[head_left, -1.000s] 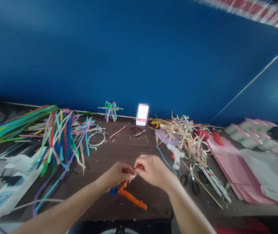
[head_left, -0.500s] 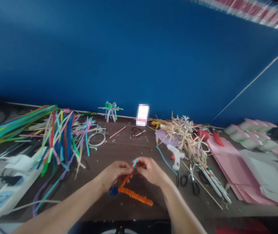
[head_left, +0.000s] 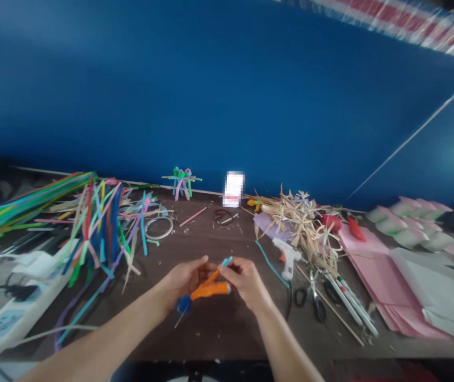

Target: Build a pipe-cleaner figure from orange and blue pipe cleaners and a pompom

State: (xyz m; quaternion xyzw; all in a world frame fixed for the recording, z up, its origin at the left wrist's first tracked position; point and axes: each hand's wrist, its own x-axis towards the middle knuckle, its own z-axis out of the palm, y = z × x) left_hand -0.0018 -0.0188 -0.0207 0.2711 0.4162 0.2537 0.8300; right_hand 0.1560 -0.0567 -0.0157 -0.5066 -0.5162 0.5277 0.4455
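Between my hands is an orange fuzzy pipe-cleaner piece [head_left: 214,289], made of two arms that meet near a dark blue fuzzy ball [head_left: 184,303]. A thin pale stick or wire juts down from the ball. My right hand [head_left: 245,278] pinches the upper orange arm near its tip, where a short light blue pipe-cleaner end [head_left: 227,261] sticks out. My left hand [head_left: 189,278] is beside the other side of the piece, thumb lifted and fingers loosely curved behind it. Whether those fingers touch the piece is hard to see.
Colourful pipe cleaners [head_left: 99,228] and a white power strip [head_left: 23,307] lie left. On the right are a white glue gun [head_left: 288,257], scissors [head_left: 312,297], dried straw flowers [head_left: 298,217] and pink sheets [head_left: 378,276]. A small pipe-cleaner figure [head_left: 181,183] stands by the blue wall.
My left thumb has lifted away from the orange strand. The lower orange arm has swung up toward my right hand, and the ball's thin stick now shows.
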